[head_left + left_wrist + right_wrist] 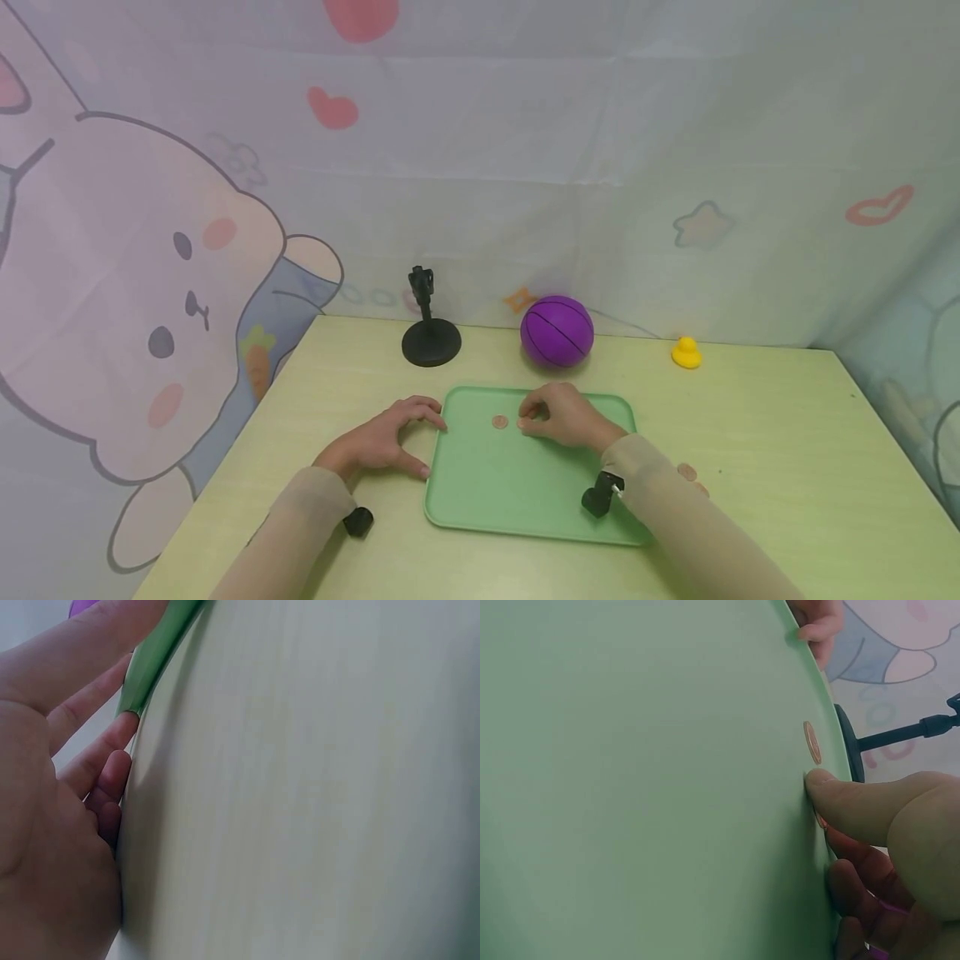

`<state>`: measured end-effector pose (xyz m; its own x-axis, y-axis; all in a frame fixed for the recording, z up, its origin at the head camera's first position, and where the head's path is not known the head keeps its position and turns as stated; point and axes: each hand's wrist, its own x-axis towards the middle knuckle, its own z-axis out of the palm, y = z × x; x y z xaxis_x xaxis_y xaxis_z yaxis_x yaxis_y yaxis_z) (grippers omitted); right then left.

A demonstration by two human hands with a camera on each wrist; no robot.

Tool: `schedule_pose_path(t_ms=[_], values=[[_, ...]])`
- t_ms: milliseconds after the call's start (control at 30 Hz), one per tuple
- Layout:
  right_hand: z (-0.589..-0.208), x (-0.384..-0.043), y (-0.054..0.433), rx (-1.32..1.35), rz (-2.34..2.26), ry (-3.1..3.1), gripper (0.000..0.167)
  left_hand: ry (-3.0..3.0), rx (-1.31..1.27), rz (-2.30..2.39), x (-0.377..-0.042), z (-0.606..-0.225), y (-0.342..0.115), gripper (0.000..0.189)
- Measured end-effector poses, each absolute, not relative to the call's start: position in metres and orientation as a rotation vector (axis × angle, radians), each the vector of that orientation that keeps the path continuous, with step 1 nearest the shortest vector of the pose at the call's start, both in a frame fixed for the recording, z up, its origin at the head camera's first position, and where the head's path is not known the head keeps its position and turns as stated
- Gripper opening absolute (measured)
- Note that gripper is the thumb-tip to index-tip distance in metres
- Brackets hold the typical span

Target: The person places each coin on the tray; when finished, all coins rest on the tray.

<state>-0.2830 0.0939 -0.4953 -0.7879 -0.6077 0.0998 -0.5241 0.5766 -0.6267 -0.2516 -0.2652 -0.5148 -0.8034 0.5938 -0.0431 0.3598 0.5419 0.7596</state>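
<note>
A light green tray (510,492) lies on the table, and one copper coin (500,422) is flat on it towards the back. Just right of that coin, my right hand (566,417) holds a second copper coin (821,820) between thumb and fingers, right at the tray's surface. The thumb covers most of this coin in the right wrist view. My left hand (386,437) rests at the tray's left rim, thumb and fingers spread apart and their tips touching the edge. In the left wrist view, fingers (112,739) meet the green rim.
Two more copper coins (687,472) lie on the table right of the tray, one partly behind the right sleeve. Along the back stand a black stand (431,342), a purple ball (557,332) and a yellow rubber duck (686,353). A printed cloth hangs behind the table.
</note>
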Motion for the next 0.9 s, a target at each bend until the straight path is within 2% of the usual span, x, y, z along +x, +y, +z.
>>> schedule_pose_path(t_ms=[233,467,900], values=[[-0.496,-0.284,0.096,-0.966,-0.988,2.685,0.010,2.488,0.800,1.120,-0.252,-0.516,-0.266,0.063],[-0.495,-0.285,0.104,-1.014,-0.985,2.680,0.019,2.485,0.807,1.125,-0.252,-0.517,-0.267,0.063],[-0.487,-0.276,0.142,-1.050,-0.990,2.713,0.024,2.488,0.802,1.109,-0.252,-0.515,-0.267,0.065]])
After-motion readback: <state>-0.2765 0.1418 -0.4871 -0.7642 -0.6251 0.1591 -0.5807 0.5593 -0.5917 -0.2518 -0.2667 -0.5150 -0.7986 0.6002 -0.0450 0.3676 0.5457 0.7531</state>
